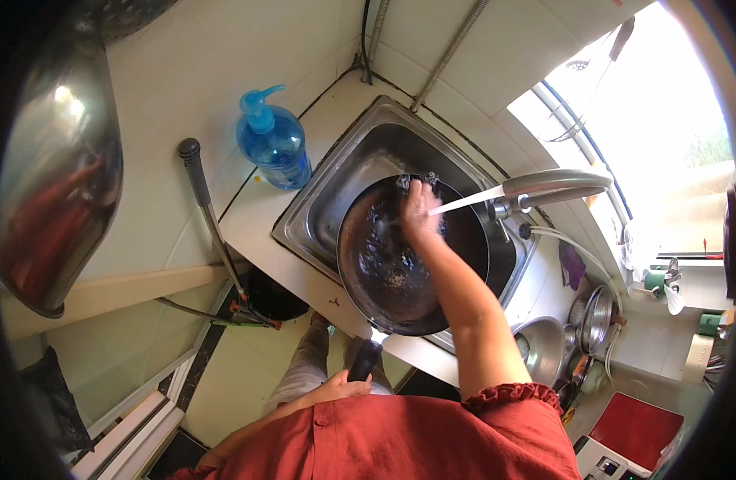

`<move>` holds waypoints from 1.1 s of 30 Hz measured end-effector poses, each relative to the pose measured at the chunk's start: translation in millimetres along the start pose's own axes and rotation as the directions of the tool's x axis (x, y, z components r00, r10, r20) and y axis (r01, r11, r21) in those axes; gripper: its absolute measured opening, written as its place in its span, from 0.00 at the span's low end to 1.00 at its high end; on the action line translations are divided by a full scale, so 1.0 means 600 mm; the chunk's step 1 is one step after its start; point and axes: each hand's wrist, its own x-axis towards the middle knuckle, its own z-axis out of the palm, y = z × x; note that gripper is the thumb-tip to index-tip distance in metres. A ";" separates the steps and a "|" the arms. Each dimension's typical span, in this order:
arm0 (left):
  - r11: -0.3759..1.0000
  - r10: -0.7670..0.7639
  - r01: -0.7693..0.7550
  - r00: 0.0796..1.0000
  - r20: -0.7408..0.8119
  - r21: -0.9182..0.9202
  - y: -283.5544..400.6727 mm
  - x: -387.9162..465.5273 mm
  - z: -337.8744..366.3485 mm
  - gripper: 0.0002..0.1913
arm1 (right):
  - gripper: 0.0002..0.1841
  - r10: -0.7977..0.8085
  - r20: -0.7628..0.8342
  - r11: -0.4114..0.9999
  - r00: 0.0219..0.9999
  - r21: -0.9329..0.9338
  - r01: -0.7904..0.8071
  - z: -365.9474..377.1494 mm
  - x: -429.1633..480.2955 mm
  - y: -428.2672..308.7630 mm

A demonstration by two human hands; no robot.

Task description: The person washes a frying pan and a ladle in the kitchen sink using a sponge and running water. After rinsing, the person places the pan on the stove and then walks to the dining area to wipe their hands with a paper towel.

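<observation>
A large dark frying pan (398, 264) rests over a stainless steel sink (326, 210), with some water inside it. My left hand (344, 387) grips the black handle of the pan near my body. Over the far part of the pan is my right hand (422, 213), blurred, beside a stream of water from the faucet (554, 183). Dark scrubbing material (429, 178), perhaps steel wool, shows at its fingertips; whether the hand is closed on it is unclear.
A blue pump bottle (275, 147) stands left of the sink. A long-handled tool (206, 192) leans at the counter's left edge. Metal bowls (542, 348) and pan lids (597, 321) stand to the right. A window (674, 120) is at the upper right.
</observation>
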 end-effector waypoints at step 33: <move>0.990 0.066 -0.037 0.975 0.213 -0.137 0.025 0.013 0.020 0.04 | 0.13 -0.145 0.646 0.735 0.749 -0.436 0.519 -0.166 -0.068 0.184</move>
